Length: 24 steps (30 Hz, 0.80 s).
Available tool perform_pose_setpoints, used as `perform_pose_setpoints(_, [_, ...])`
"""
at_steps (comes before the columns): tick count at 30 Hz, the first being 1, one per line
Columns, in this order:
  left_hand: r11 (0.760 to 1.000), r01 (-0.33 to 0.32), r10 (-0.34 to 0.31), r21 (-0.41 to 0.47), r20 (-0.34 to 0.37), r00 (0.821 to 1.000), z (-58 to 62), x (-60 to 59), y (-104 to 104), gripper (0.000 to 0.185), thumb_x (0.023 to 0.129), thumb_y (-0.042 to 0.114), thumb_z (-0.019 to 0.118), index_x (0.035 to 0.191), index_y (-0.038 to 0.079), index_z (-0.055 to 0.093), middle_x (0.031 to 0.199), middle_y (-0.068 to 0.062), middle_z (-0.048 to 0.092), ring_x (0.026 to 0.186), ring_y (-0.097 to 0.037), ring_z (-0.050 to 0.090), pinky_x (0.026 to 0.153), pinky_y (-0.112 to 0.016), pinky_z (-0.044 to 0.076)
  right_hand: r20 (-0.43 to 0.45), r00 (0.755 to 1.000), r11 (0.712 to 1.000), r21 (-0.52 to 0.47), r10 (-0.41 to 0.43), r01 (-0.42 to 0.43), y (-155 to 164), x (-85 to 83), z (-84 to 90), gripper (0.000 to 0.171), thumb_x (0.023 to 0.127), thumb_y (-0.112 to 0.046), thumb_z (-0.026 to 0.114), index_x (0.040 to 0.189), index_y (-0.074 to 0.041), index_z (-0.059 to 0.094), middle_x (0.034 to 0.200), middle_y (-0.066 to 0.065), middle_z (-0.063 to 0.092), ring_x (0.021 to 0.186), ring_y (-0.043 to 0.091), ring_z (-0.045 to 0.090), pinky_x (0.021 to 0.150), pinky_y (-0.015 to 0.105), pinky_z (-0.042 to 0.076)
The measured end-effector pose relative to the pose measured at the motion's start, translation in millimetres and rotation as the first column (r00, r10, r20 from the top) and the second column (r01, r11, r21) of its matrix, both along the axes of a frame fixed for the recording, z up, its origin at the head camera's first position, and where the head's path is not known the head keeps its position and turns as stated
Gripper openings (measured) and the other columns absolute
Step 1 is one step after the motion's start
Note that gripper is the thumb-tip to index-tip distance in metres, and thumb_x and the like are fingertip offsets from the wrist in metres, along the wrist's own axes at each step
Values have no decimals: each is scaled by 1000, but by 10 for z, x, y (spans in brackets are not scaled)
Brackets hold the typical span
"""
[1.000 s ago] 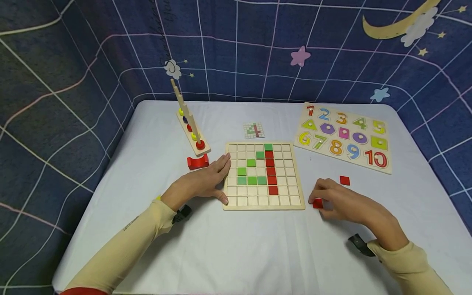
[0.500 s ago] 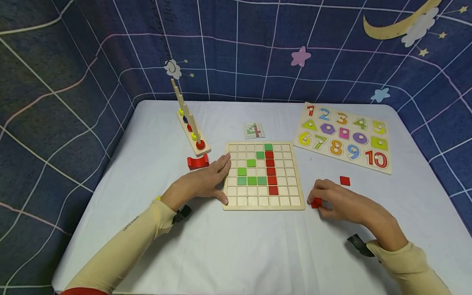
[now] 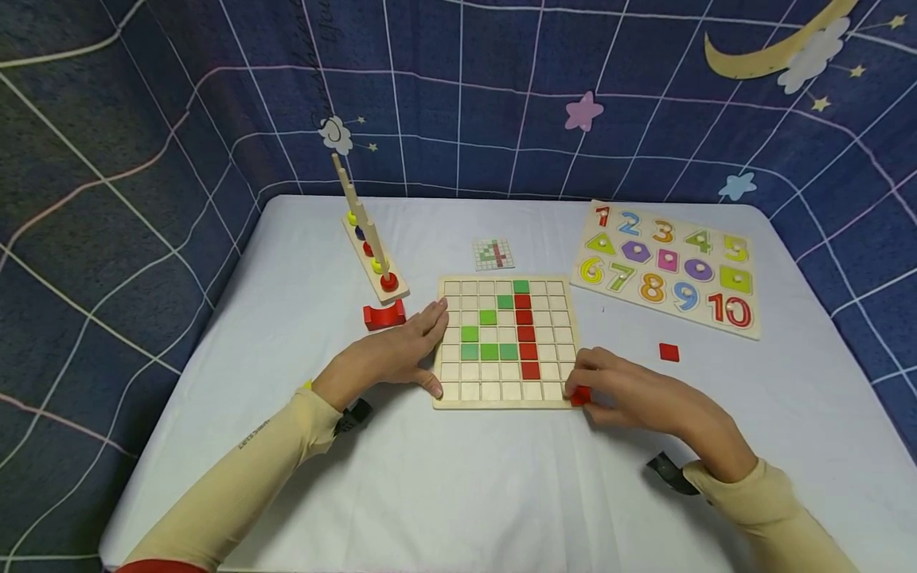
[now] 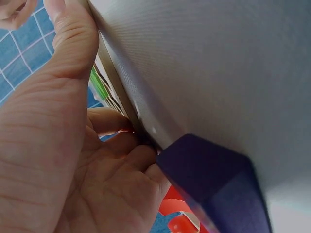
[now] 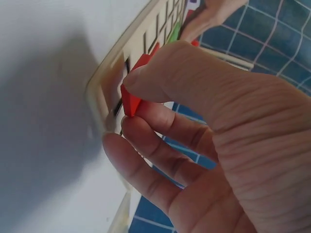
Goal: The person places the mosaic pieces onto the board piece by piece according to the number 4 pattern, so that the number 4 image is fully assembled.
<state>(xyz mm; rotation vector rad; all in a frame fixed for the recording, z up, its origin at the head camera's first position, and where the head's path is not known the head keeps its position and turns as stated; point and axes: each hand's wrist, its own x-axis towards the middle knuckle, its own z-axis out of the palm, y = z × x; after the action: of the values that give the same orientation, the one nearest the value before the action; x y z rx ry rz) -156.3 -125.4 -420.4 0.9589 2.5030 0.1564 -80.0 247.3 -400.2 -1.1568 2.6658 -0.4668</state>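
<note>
A wooden grid board (image 3: 550, 285) lies mid-table with green tiles (image 3: 489, 351) and a column of red tiles (image 3: 528, 334) set in it. My right hand (image 3: 630, 394) pinches a red square tile (image 3: 581, 395) (image 5: 130, 102) between thumb and fingers at the board's near right corner (image 5: 102, 97). My left hand (image 3: 392, 355) rests flat on the table, fingers straight, touching the board's left edge (image 4: 114, 82). Another red tile (image 3: 669, 352) lies loose on the cloth to the right.
A number puzzle board (image 3: 666, 264) sits at the back right. A peg stacker with coloured rings (image 3: 368, 243) and a red arch block (image 3: 384, 315) stand left of the grid board. A small pattern card (image 3: 493, 253) lies behind it. Blue patterned cloth walls surround the table.
My right hand has lifted the red tile off the cloth and carried it left to the board's near right corner. The left hand has stayed put.
</note>
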Motion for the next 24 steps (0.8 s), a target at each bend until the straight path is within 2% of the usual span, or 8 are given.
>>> perform_pose_setpoints(8, [1000, 0, 0, -8, -6, 1000, 16, 11, 1, 128, 84, 60, 81, 170, -4, 9, 181, -21, -1, 170, -38, 8, 134, -47, 28, -26, 998, 998, -29, 54, -54, -223, -92, -8, 22, 89, -4, 80, 105, -19, 75, 104, -5, 59, 103, 9, 52, 86, 29, 57])
perform_pose_setpoints(13, [1000, 4, -4, -10, -11, 1000, 20, 12, 5, 128, 84, 60, 81, 170, -4, 10, 181, -21, 0, 170, -38, 9, 134, -47, 29, -66, 994, 995, -39, 92, -95, -370, -151, -11, 23, 88, -2, 79, 106, -16, 76, 103, -1, 60, 100, 12, 52, 84, 29, 56])
perform_pose_setpoints(18, [1000, 2, -2, 2, 0, 1000, 9, 1, 7, 128, 85, 60, 81, 170, -4, 9, 181, -21, 0, 170, -38, 8, 134, -48, 28, -62, 993, 994, -30, 105, -107, -501, -192, -46, 22, 90, -1, 77, 108, -14, 76, 103, 0, 60, 98, 14, 53, 84, 29, 55])
perform_pose_setpoints(24, [1000, -7, 7, -8, -1, 1000, -5, -6, -5, 128, 85, 60, 80, 170, -4, 8, 181, -21, -1, 170, -38, 8, 134, -47, 27, -101, 987, 991, -25, 126, -129, -556, -203, -116, 20, 90, -1, 81, 102, -15, 75, 101, 0, 58, 96, 15, 53, 82, 30, 55])
